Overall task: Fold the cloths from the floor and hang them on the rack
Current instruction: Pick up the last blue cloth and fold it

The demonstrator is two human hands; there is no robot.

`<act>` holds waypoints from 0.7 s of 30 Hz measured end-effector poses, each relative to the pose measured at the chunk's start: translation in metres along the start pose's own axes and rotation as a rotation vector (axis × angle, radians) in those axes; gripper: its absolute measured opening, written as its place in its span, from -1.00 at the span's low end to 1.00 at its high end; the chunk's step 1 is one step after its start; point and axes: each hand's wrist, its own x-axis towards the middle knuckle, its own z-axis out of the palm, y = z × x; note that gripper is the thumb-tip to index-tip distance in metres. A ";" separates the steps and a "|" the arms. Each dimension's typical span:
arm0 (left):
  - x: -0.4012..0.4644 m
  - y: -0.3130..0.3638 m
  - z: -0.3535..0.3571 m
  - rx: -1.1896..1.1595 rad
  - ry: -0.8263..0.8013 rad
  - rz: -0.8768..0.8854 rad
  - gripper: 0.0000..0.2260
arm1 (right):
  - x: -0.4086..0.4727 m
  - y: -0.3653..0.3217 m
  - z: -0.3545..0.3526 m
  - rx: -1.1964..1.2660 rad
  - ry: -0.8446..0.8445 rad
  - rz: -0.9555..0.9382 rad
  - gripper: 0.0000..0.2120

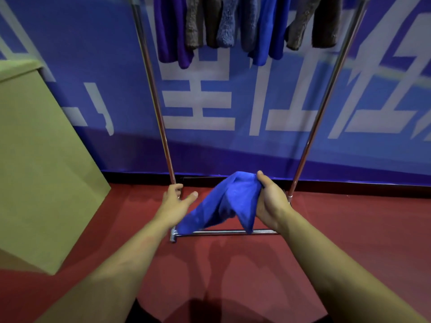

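Observation:
A blue cloth [224,203] hangs crumpled in the air above the red floor, in front of the rack's base. My right hand [270,201] grips its upper right edge, thumb over the top. My left hand [176,201] is spread just left of the cloth, fingers straight, and holds nothing; the cloth's lower left corner hangs beside its wrist. The metal rack [161,117] stands against the blue wall. Several blue, purple and brown cloths [233,26] hang from its top.
A tan cardboard box [35,159] stands at the left. The rack's chrome base bar [228,232] lies on the red floor [233,264] under the cloth. A blue banner [256,148] with white characters covers the wall behind.

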 end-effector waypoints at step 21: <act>-0.030 0.040 0.032 -0.225 -0.279 0.281 -0.81 | 0.000 -0.008 0.013 0.259 -0.159 -0.038 -0.45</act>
